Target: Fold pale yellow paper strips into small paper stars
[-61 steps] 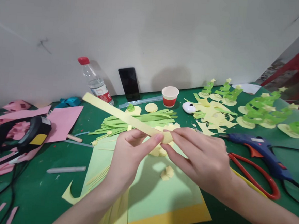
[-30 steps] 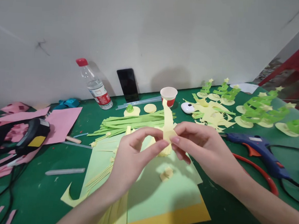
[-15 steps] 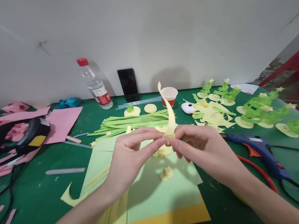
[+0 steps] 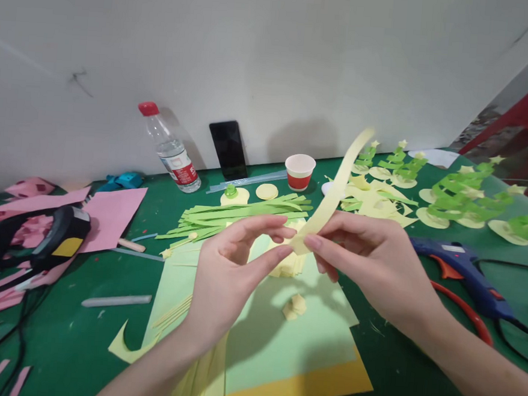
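Note:
A pale yellow paper strip (image 4: 340,182) rises from between my hands, leaning right, its lower end folded over. My right hand (image 4: 363,259) pinches it just above the fold, thumb in front. My left hand (image 4: 236,268) has its thumb tip and a fingertip at the folded end, the other fingers loosely curled. Under the hands lies a light green sheet (image 4: 254,342) with a few small folded paper pieces (image 4: 295,307) on it. Several pale yellow strips (image 4: 202,368) lie by my left forearm. A stack of yellow paper (image 4: 289,266) is partly hidden behind my fingers.
Green strips (image 4: 235,217), a paper cup (image 4: 299,173), a phone (image 4: 228,150) and a water bottle (image 4: 176,156) stand or lie toward the wall. Green paper spirals with stars (image 4: 467,191) and a blue glue gun (image 4: 467,266) are at right. Pink paper (image 4: 113,217) lies left.
The strip's free end has swung from upright over to the right. My right hand has shifted slightly right, and my left fingers have opened a little away from the fold.

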### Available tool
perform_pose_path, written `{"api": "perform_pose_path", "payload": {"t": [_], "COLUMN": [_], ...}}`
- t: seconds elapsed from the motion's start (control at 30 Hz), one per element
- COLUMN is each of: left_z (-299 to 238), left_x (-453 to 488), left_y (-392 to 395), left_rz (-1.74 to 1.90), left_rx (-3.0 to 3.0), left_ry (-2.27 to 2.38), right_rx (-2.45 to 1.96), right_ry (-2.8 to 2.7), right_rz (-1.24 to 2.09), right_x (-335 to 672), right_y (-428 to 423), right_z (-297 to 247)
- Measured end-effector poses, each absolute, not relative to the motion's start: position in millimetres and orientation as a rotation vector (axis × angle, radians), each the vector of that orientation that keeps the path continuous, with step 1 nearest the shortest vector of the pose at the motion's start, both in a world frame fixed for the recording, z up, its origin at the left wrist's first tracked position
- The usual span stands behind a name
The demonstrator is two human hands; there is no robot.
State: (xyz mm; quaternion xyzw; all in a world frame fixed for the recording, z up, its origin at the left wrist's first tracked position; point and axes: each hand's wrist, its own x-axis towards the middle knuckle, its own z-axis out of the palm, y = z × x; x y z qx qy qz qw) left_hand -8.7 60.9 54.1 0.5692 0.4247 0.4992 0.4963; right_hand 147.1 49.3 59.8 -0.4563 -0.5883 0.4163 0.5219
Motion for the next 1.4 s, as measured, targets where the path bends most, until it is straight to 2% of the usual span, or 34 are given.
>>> {"api": "perform_pose_path", "payload": {"t": [0.1,0.23,0.37,0.73,1.2,1.3,1.4], "left_z": [55,52,49,51,53,53,51], "left_x": [-8,-8,-8,-12,-15,-12,-12], "left_y": [60,58,57,61,66,67,67], "left_rz": [1.133,0.844,0.819,0.815,0.801,0.772,0.774], "left_rx": [1.501,1.851,1.906,1.762,1.283,1.263,1.419], "left_ry": [1.039,1.008,1.007,1.04,1.007,1.001,1.002], "right_rx": [-1.07,-1.016,-1.063,-1.06,-0.796,-0.793,-0.867], "right_ry": [-1.291,-1.197,-1.258,-1.549,-2.08,-2.113,-2.068], "right_rz": [1.106,1.308,1.287,0.831,-0.347,-0.424,-0.271], "right_x": [147,145,142,140,149,150,150], "right_y": [49,48,47,48,55,56,56], "right_z": [58,55,54,49,32,33,34]}}
